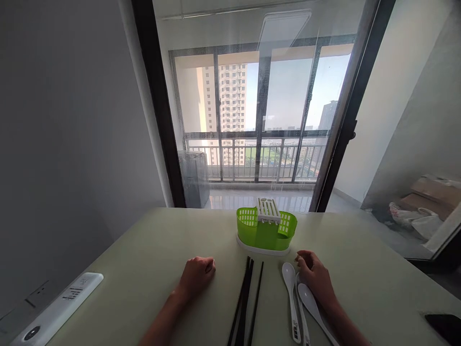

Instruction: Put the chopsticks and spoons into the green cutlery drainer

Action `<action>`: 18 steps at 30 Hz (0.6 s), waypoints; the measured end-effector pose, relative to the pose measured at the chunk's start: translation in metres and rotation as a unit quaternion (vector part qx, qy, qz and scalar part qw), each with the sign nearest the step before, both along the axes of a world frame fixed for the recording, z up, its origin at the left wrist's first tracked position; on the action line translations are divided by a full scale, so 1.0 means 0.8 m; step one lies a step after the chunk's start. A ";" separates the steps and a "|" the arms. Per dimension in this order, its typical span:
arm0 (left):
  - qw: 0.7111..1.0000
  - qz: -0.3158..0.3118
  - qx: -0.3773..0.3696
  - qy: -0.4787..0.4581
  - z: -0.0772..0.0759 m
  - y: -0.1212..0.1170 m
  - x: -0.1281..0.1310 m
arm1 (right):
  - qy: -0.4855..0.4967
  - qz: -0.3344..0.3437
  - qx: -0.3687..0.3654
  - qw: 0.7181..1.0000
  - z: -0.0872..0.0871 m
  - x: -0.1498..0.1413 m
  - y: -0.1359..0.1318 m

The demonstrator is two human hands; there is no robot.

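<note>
My left hand [198, 275] rests on the table as a closed fist, left of several dark chopsticks [246, 300], and I see nothing in it. To the right of the white spoons lies my right hand [314, 277], its fingers curled in. It covers part of the middle spoon [301, 305]; whether it touches that spoon is hard to make out. Two more white spoons, the left one [289, 283] and the right one [312, 303], lie bowl end away from me. Behind the chopsticks stands a green utensil caddy [266, 234] with a white slotted top piece [268, 210] and a white base.
The pale green table [162, 240] reaches a dark-framed glass door. A white power strip [65, 307] lies along its left edge, a dark object [442, 323] at the right edge. Cardboard boxes [434, 197] and white bags [425, 221] sit on the floor at right.
</note>
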State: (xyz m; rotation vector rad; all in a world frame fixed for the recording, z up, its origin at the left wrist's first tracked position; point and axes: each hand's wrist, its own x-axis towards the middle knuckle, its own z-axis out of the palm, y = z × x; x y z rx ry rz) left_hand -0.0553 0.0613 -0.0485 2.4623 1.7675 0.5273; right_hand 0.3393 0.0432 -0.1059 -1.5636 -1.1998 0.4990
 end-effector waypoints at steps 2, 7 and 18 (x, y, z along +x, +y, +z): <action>1.000 0.000 0.001 0.001 0.000 0.000 0.000 | -0.001 -0.002 0.002 1.000 0.000 0.000 0.000; 1.000 0.004 0.001 0.006 -0.001 0.002 0.000 | 0.000 0.001 0.009 1.000 0.001 -0.001 0.000; 1.000 0.011 -0.011 0.002 0.001 0.000 0.004 | 0.007 0.002 0.012 1.000 0.000 0.000 -0.002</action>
